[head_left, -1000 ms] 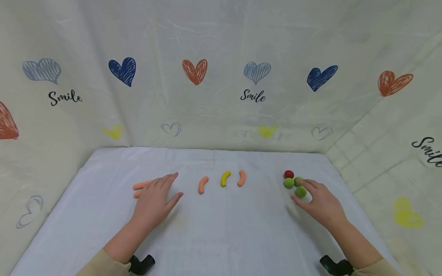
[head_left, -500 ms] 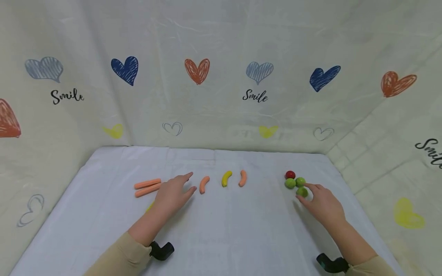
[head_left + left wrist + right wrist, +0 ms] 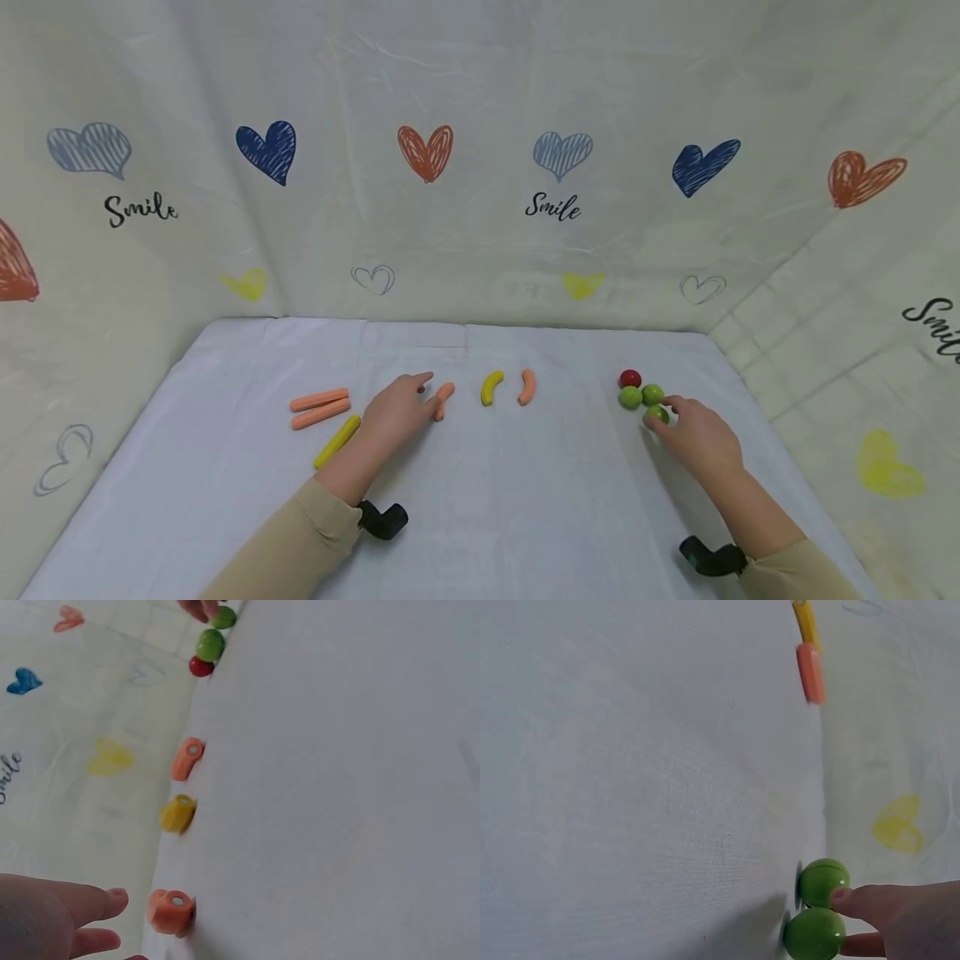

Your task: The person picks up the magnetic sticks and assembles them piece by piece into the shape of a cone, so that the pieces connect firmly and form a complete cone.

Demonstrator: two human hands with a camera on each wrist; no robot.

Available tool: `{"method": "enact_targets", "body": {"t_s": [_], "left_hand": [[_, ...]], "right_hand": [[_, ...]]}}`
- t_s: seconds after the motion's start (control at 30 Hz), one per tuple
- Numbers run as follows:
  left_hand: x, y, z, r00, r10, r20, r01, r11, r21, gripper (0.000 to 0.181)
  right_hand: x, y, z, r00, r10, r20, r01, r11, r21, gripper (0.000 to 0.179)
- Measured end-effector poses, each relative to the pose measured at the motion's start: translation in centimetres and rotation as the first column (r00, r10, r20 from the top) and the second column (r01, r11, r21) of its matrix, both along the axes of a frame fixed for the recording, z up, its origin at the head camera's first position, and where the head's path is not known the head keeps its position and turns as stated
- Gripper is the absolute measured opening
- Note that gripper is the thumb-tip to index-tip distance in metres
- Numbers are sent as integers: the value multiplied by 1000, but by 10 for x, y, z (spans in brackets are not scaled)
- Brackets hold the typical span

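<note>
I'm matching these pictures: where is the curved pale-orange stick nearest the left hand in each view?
Head: curved pale-orange stick, below centre, beside the left hand.
Left wrist: lower left, just right of that hand.
Right wrist: not in it.
Shared landmark: curved yellow stick, right of it in head, above it in left wrist, at right wrist's top edge.

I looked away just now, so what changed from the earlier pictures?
The left hand moved right, towards the leftmost curved orange piece, uncovering the orange sticks and yellow stick. The right hand closed in around the front green ball. The red ball and yellow curved piece stayed put.
</note>
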State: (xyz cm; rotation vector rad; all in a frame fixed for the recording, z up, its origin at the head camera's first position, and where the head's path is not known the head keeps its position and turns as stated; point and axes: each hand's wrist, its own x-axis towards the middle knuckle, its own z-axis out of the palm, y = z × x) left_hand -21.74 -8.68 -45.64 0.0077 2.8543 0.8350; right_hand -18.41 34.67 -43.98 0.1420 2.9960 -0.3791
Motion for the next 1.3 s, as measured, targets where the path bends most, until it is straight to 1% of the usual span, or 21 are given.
{"method": "enact_targets", "body": {"t_s": [0.1, 0.23, 0.37, 0.53, 0.63, 0.77, 0.97, 1.13, 1.23, 1.3], "left_hand": [[-4, 2, -4, 1000, 0, 12, 0, 1000, -3, 53], [-9, 3, -10, 1000, -14, 8, 14, 1000, -26, 51], [-11, 6, -13, 1000, -23, 5, 23, 999, -46, 51], [-15, 9, -17, 999, -46, -8, 45, 998, -46, 49], [-16, 12, -18, 999, -52, -10, 52, 998, -39, 46], [-17, 15, -20, 999, -45, -21, 44, 998, -34, 43], [-17, 16, -19, 999, -40, -35, 40, 999, -1, 40], [-18, 13, -21, 998, -52, -22, 52, 999, 11, 38], [-17, 10, -21, 998, -59, -16, 59, 998, 19, 40], [-16, 8, -20, 997, -74, -18, 74, 997, 17, 41]], "right_hand": [[-2, 1, 0, 1000, -6, 20, 6, 1000, -8, 61], [-5, 4, -2, 999, -25, 47, 26, 1000, -18, 63], [-7, 6, -5, 998, -34, 53, 35, 999, -21, 63], [-6, 7, -7, 998, -37, 45, 38, 999, -22, 61], [-4, 7, -6, 999, -33, 39, 34, 999, -32, 59], [-1, 7, -4, 1000, -20, 22, 21, 999, -43, 57], [3, 8, -7, 1000, -2, -21, 1, 1000, -30, 57], [6, 7, -9, 999, 3, -43, -5, 1000, -31, 57], [9, 3, -8, 998, 8, -59, -10, 999, -37, 57], [10, 0, -6, 998, 12, -67, -14, 999, -39, 56]]}}
